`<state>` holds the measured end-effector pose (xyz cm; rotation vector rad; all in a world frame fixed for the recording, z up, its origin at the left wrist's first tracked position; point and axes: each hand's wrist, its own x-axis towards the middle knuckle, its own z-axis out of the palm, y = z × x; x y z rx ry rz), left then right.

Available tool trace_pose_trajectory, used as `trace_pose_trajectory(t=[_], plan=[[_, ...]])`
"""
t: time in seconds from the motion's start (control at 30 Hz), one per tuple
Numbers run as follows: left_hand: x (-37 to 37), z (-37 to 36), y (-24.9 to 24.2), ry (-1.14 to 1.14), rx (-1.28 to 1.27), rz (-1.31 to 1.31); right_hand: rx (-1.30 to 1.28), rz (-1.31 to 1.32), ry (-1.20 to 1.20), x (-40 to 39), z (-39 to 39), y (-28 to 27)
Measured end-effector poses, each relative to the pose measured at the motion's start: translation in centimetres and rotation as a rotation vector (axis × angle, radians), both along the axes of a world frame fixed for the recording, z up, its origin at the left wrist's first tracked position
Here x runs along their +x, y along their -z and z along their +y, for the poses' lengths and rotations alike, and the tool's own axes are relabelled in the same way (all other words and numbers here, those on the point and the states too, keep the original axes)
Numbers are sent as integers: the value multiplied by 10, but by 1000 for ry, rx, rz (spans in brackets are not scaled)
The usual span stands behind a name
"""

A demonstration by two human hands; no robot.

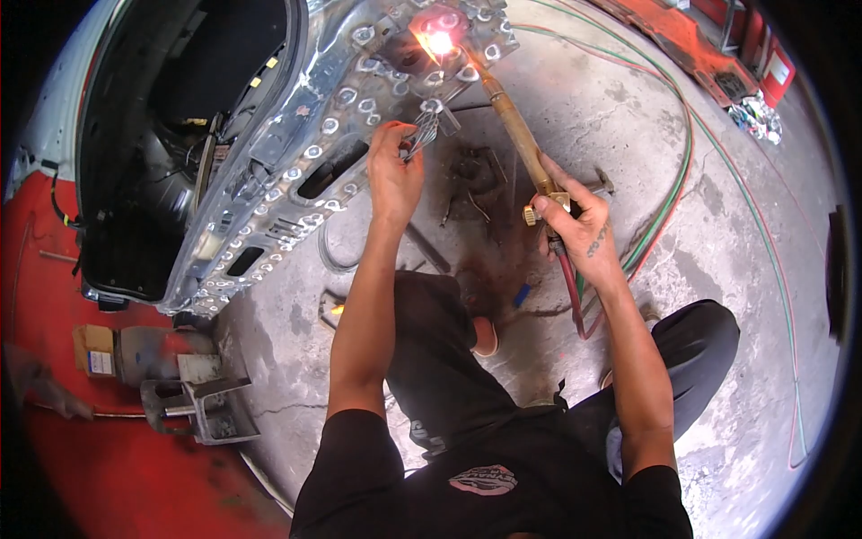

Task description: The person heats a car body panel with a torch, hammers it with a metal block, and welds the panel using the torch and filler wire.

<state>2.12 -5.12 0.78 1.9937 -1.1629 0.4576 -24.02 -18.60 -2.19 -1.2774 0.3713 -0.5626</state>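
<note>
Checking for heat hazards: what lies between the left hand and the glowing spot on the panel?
In the head view, only the pliers held by the left hand and bare pierced panel lie before the glowing spot.

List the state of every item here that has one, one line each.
Torch: lit, flame glowing at the tip against the metal panel.
Metal panel: tilted, glowing bright where the flame meets it.
Pliers: gripped, touching the panel below the hot spot.
Left hand: closed on the pliers.
Right hand: closed on the torch handle.
Hoses: lying loose across the concrete floor.
</note>
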Motion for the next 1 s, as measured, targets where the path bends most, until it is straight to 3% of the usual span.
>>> trace_pose_trajectory(t=[1.0], plan=[[3, -2, 4, 15, -15, 11, -10, 11, -3, -1, 0, 1]])
